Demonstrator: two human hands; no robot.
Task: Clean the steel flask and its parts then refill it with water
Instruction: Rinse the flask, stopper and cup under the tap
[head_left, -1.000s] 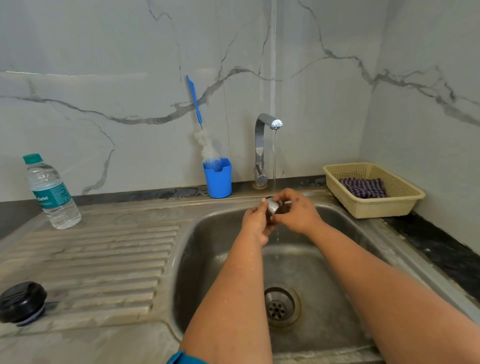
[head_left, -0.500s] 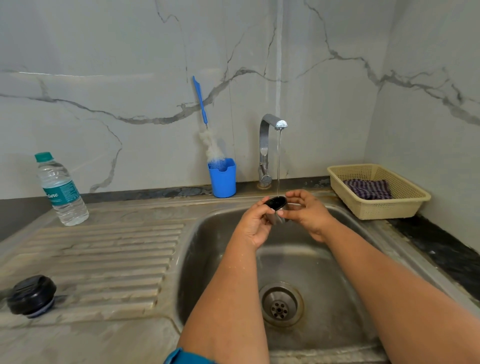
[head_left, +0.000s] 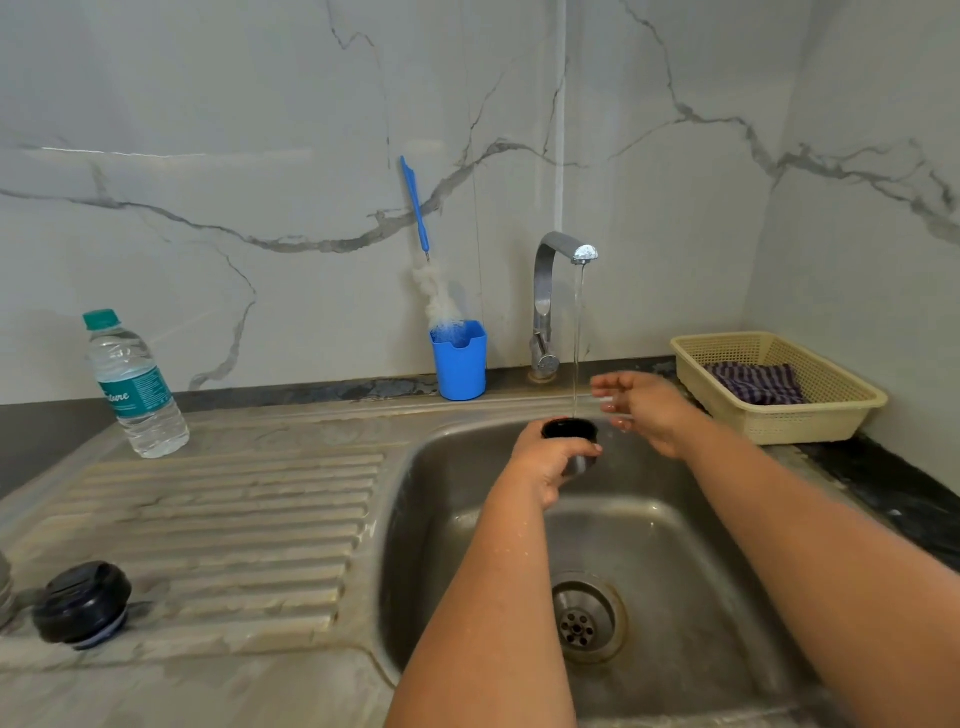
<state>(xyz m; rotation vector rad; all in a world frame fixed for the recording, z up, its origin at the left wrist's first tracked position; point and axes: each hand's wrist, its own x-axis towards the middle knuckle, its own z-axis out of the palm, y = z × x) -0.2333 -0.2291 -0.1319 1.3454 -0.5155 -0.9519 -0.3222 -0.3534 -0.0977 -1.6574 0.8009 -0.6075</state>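
You are looking at a bright, evenly lit scene with soft, diffuse light and no hard shadows. A pale streak of glare lies on the marble wall (head_left: 176, 154) at ten o'clock. The sink (head_left: 452, 519) basin is dimmer, with dull reflections. Wide-angle distortion bends the counter (head_left: 208, 691) at seven o'clock. The right hand (head_left: 641, 408) is slightly motion-blurred; the rest is fairly sharp.
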